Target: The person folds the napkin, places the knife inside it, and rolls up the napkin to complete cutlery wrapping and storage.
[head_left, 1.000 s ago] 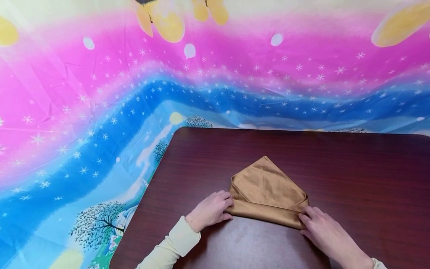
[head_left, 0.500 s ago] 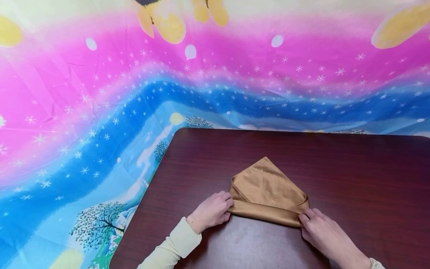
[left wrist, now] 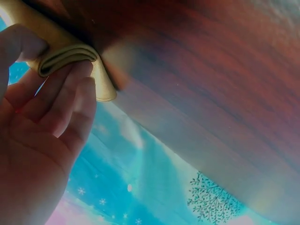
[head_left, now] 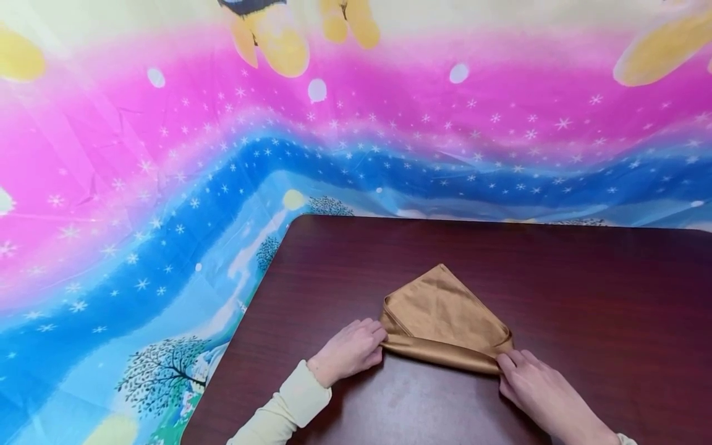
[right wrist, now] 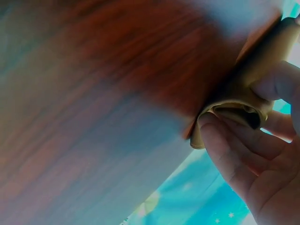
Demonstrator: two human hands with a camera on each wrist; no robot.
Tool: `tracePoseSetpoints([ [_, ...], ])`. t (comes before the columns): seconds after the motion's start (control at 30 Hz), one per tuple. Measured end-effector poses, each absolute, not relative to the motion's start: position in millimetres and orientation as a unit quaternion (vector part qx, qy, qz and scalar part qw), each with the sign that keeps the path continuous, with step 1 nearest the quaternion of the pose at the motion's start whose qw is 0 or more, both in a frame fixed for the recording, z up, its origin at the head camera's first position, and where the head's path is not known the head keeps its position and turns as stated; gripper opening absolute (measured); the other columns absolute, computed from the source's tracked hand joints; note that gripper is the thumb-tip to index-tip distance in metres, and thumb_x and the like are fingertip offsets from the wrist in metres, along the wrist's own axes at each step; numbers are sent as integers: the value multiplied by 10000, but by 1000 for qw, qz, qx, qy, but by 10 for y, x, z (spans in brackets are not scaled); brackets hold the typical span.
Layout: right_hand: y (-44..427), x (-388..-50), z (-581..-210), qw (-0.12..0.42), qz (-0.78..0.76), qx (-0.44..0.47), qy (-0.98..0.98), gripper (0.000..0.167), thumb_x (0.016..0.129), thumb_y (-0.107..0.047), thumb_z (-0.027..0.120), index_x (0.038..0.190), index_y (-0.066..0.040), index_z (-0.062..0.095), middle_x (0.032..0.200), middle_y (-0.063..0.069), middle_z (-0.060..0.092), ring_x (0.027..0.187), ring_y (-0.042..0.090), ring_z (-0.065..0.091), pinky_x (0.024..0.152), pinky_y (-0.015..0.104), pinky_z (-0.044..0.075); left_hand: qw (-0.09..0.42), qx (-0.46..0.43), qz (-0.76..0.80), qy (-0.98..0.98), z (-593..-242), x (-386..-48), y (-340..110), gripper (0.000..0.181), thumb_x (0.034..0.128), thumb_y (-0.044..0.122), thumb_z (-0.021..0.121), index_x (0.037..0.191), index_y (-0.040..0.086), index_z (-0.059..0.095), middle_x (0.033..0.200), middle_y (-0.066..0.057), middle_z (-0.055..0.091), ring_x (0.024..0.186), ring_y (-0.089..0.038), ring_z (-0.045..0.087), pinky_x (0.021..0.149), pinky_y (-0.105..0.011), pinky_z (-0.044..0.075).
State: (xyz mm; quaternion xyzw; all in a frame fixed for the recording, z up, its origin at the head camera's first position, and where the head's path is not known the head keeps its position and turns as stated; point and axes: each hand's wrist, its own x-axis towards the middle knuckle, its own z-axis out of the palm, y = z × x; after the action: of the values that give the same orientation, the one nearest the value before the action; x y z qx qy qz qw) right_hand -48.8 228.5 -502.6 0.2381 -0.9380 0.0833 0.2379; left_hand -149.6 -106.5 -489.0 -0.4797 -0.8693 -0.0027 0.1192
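A shiny golden-brown cloth [head_left: 445,306] lies on the dark wooden table, its near edge folded over into a flat roll and its far part coming to a point. At the roll's left end my left hand [head_left: 350,349] pinches the layers between thumb and fingers; the left wrist view shows the folded end [left wrist: 70,58] in that grip. My right hand [head_left: 542,386] pinches the opposite end. In the right wrist view that end of the roll [right wrist: 234,105] opens as a loose loop, thumb on one side and fingers on the other.
The reddish-brown table [head_left: 601,278] has rounded corners. Behind it and along its left side hangs a pink and blue printed sheet [head_left: 361,123] with snowflakes and trees. A pale sleeve [head_left: 303,395] covers the left forearm.
The near roll looks narrower and more tightly turned than a second ago. Both hands have kept hold of its ends and barely shifted. The head view has tilted slightly upward.
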Motion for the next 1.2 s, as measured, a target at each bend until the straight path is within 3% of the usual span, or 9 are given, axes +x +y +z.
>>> tracePoseSetpoints([
  [0.27, 2303, -461, -5037, 231, 76, 229, -942, 63, 784, -177, 523, 782, -136, 476, 694, -66, 474, 649, 135, 503, 513, 280, 412, 85, -446, -43, -890, -4897, -1495, -1091, 81, 873, 210, 593, 934, 177, 634, 884, 76, 601, 801, -102, 566, 707, -250, 473],
  [0.73, 2324, -447, -5039, 208, 81, 216, -950, 170, 733, -127, 616, 856, -115, 500, 744, -60, 495, 677, 135, 513, 515, 293, 420, 63, -431, -53, -899, -4907, -1495, -1150, 96, 977, 248, 533, 1023, 185, 589, 899, 83, 598, 805, -106, 564, 688, -251, 455],
  [0.87, 2333, -455, -5057, 219, 90, 222, -946, 150, 813, -138, 520, 941, -65, 547, 784, -31, 532, 697, 150, 527, 550, 312, 444, 48, -424, -82, -901, -4900, -1495, -1157, 145, 989, 230, 526, 1090, 158, 600, 959, 63, 634, 863, -116, 597, 734, -268, 483],
  [0.97, 2334, -465, -5063, 231, 92, 226, -942, 248, 873, -169, 411, 1010, -27, 562, 804, 4, 555, 706, 166, 531, 583, 331, 460, 37, -414, -103, -904, -4888, -1497, -1153, 186, 1000, 230, 510, 1135, 136, 597, 1014, 43, 657, 913, -130, 619, 781, -294, 502],
  [1.2, 2337, -488, -5071, 236, 96, 218, -942, 314, 938, -211, 314, 1050, -26, 542, 761, -12, 510, 693, 185, 530, 569, 348, 446, 39, -411, -117, -903, -4882, -1522, -1142, 211, 1002, 206, 508, 1180, 117, 579, 1054, 26, 669, 925, -143, 637, 781, -302, 515],
])
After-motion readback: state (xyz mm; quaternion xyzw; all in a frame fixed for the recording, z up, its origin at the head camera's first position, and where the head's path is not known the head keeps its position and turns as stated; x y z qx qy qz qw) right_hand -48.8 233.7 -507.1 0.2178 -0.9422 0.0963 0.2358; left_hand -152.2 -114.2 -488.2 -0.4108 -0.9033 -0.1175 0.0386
